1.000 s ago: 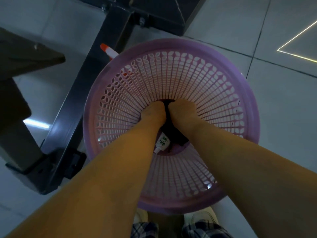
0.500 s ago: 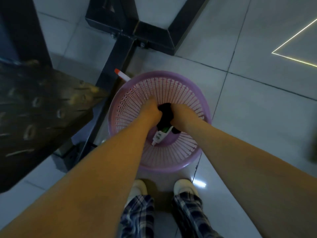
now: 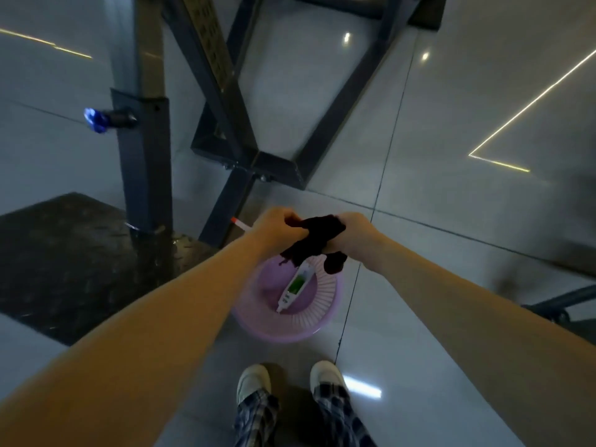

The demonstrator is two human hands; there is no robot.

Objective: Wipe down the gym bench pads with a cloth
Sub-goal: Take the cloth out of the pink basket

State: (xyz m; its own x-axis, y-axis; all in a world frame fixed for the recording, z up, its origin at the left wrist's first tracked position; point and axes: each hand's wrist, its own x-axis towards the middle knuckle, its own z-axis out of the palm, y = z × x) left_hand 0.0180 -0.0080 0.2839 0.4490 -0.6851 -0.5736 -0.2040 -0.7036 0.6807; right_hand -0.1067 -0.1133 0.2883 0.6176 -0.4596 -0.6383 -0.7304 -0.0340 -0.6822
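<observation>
At the far left a dark checker-plate platform (image 3: 64,253) lies on the glossy tiled floor (image 3: 451,221). A dark steel upright (image 3: 142,140) rises from its right part, with a blue knob (image 3: 94,120) sticking out of the upright's left side. Right of that, the slanted beams of a dark steel machine frame (image 3: 277,164) meet at a bolted joint on the floor.

A slim white object with a red tip (image 3: 240,224) pokes out just left of the left hand (image 3: 277,225); what it is cannot be told. That hand is curled into a fist round one end of a dark cloth (image 3: 317,235). The cloth, bunched and twisted, spans the short gap to the right hand (image 3: 358,233), which grips the other end, fingers closed over it. Two loose ends of the cloth dangle below the hands.

Both hands and the cloth are raised over a round purple plastic basket (image 3: 283,333) that stands on the floor, near the person's feet. Inside the basket a white tube with a green label (image 3: 295,285) lies slanted, its nozzle against the near wall.

Nearer, two pale shoes (image 3: 253,380) and plaid trouser legs (image 3: 258,414) show below the basket. Far right, thin bright lines (image 3: 516,124) are reflected in the tiles, and a dark blurred bar (image 3: 564,301) enters from the right edge.
</observation>
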